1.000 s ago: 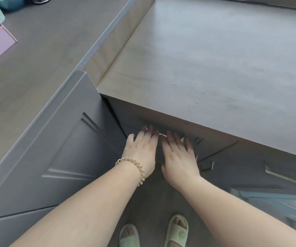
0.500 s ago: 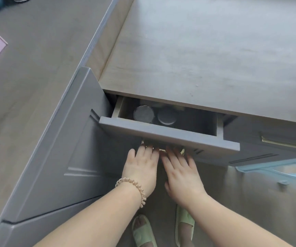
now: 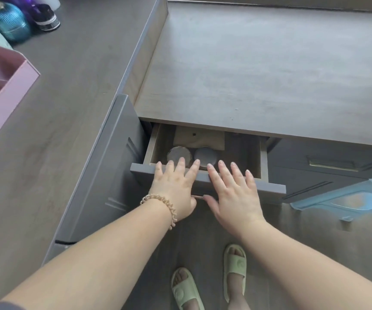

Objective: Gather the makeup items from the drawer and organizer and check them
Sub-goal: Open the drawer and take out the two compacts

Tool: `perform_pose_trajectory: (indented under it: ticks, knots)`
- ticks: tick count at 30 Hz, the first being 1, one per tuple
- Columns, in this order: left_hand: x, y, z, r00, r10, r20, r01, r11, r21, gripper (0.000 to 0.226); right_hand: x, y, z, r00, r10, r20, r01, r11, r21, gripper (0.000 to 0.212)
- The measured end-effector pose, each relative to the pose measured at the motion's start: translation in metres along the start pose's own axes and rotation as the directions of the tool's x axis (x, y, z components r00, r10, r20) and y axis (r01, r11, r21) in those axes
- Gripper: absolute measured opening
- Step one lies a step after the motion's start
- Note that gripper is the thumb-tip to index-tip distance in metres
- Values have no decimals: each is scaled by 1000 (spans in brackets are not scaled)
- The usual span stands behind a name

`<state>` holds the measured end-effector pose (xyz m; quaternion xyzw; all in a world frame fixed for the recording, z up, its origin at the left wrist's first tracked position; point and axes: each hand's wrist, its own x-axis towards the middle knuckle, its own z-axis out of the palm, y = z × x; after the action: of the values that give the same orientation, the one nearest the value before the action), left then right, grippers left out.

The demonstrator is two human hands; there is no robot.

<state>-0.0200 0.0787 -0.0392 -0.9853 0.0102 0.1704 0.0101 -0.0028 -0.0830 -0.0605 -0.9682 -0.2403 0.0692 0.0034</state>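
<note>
Open grey drawer (image 3: 236, 185): two round flat-lidded jars (image 3: 205, 155), wood-grain lining.

A blue stool (image 3: 346, 199) sits at four o'clock. Pale green slippers (image 3: 235, 266) stand at six o'clock on the grey floor (image 3: 303, 238).

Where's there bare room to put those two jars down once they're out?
The desktop above the drawer is bare from its left wall across. The left counter is crowded at its far corner: pink organizer, bottles. In the drawer, the jars fill the left; its right is free.
</note>
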Motion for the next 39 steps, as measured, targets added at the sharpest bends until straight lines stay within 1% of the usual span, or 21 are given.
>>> perform_pose_trajectory:
  ticks: [4, 10, 14, 16, 18, 19, 20, 21, 22, 23, 24, 25, 27, 29, 31, 33, 35, 39]
  knots:
    - [-23, 2, 8, 999, 24, -34, -23, 999, 28, 79, -23, -6, 2, 1000, 7, -5, -7, 1000, 1, 65]
    - [-67, 10, 21, 998, 44, 41, -46, 997, 69, 81, -63, -16, 9, 997, -60, 40, 60, 998, 8, 63]
    - [-89, 11, 19, 992, 62, 105, -67, 997, 43, 83, -82, -20, 5, 992, -122, 42, 122, 992, 7, 60]
    - [-93, 14, 13, 985, 60, 159, -67, 997, 38, 86, -85, -19, 0, 984, -180, -7, 180, 984, 15, 58]
    - [-92, 14, 3, 980, 37, 198, -39, 999, 5, 91, -76, -14, -10, 972, -194, -131, 202, 978, 46, 54]
    - [-87, 12, -2, 981, 16, 191, -12, 1000, -20, 92, -67, -10, -16, 965, -172, -196, 189, 979, 70, 51]
    - [-79, 8, -7, 987, -6, 159, 12, 999, -35, 91, -56, -7, -21, 958, -143, -248, 170, 981, 92, 48]
    - [-68, 3, -9, 994, -21, 103, 25, 999, -34, 88, -43, -3, -22, 955, -119, -270, 150, 984, 97, 47]
    - [-55, -2, -10, 998, -28, 51, 29, 999, -19, 84, -29, -1, -22, 961, -110, -254, 135, 988, 82, 48]
    - [-42, -7, -8, 999, -29, 26, 29, 1000, 1, 79, -17, 0, -20, 974, -114, -197, 127, 990, 55, 53]
    - [-30, -10, -4, 999, -34, 39, 33, 999, 17, 76, -5, -1, -16, 985, -130, -110, 134, 991, 30, 60]
    - [-20, -11, 3, 996, -52, 76, 51, 998, 26, 74, 4, -2, -10, 988, -153, -21, 154, 988, 10, 67]
    - [2, -9, 20, 974, -134, 185, 132, 991, 23, 74, 21, 0, 8, 973, -200, 118, 201, 980, 4, 74]
    - [22, -6, 36, 920, -243, 307, 246, 969, 28, 76, 34, 2, 28, 960, -211, 185, 212, 977, 11, 81]
    - [40, -4, 46, 857, -314, 408, 321, 946, 54, 78, 44, 2, 44, 947, -213, 240, 218, 976, 6, 90]
    - [51, -2, 52, 825, -338, 452, 344, 936, 72, 74, 50, 1, 57, 931, -236, 279, 243, 970, 12, 95]
    - [58, 0, 61, 828, -338, 446, 339, 937, 80, 65, 54, 1, 67, 928, -258, 270, 263, 965, 19, 94]
    - [57, 4, 75, 856, -352, 378, 348, 934, 80, 55, 54, 0, 73, 933, -280, 224, 277, 960, 46, 79]
